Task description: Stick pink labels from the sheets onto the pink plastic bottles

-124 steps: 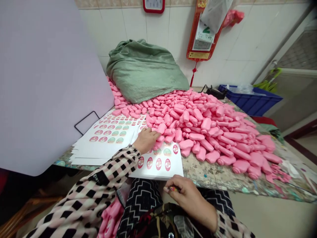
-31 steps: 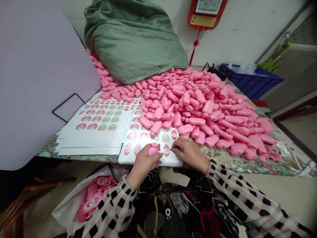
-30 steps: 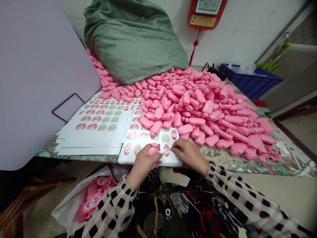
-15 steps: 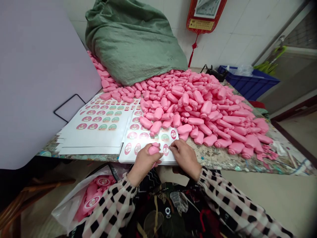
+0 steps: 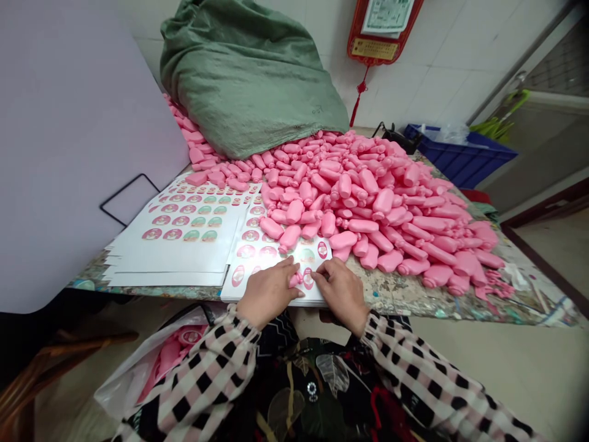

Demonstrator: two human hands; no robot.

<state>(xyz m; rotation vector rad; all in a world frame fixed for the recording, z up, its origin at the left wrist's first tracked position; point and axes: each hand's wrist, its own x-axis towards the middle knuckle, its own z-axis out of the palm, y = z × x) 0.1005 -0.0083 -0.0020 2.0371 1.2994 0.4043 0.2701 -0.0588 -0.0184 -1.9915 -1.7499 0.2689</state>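
Note:
On a stack of white sticker sheets (image 5: 232, 288) at the table's front edge, my left hand (image 5: 269, 290) is closed around a small pink bottle (image 5: 295, 280). The palm and fingers cover most of that bottle; only its end shows by the thumb and index finger. My right hand (image 5: 341, 288) rests on the sheet's right side, thumb and index finger pinched at the edge of an oval pink sticker (image 5: 307, 278). The bottle's end is right beside this sticker. How far the sticker is lifted off the sheet I cannot tell.
A large heap of pink bottles (image 5: 381, 202) covers the table behind my hands, under a green sack (image 5: 253, 80). More sticker sheets (image 5: 175, 261) lie at left. Below hangs a clear bag (image 5: 124, 380) of labelled bottles. A blue crate (image 5: 460, 156) stands at far right.
My left hand has turned palm down and brought the bottle right and down, against the sticker at my right fingers. My right hand has barely moved.

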